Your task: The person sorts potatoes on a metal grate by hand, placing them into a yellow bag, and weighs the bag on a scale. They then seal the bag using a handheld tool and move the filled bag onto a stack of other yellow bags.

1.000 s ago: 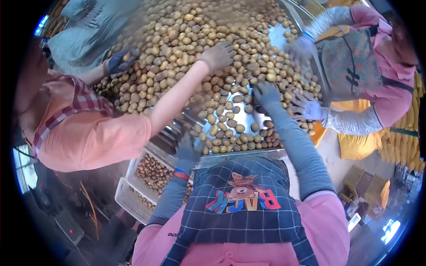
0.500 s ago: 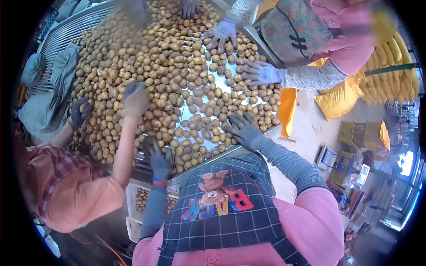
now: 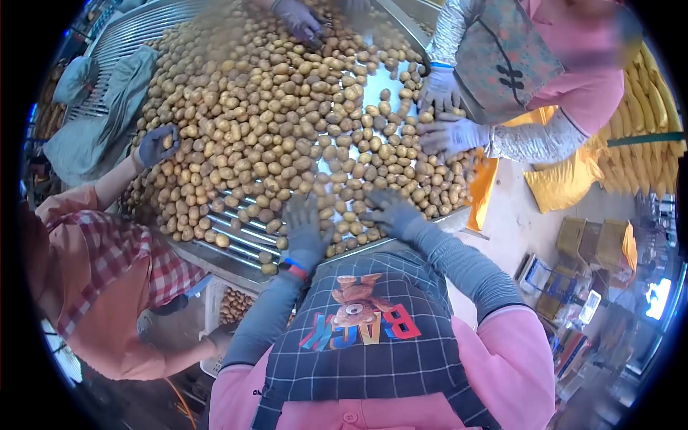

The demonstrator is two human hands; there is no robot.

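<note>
Potatoes [image 3: 251, 143] cover the metal sorting table in a thick layer that thins toward the right. My left hand [image 3: 306, 228], in a grey glove with a red and blue band at the wrist, rests on potatoes near the front edge. Its fingers are stretched out and it grips nothing. To its right, my right hand [image 3: 395, 213], gloved in grey too, lies spread against potatoes by the same edge. A few potatoes sit between the two hands.
Metal bars [image 3: 244, 233] show left of my left hand. One co-worker's gloved hand [image 3: 159, 145] holds a potato at left; another's gloved hands [image 3: 450, 135] touch potatoes at right. A further gloved hand [image 3: 299, 21] works at the back. A white crate [image 3: 213, 308] holds potatoes below.
My left hand has moved right, off the bars and toward my right hand, with potatoes bunched between them. More bars show. The left co-worker has lowered one arm toward the crate.
</note>
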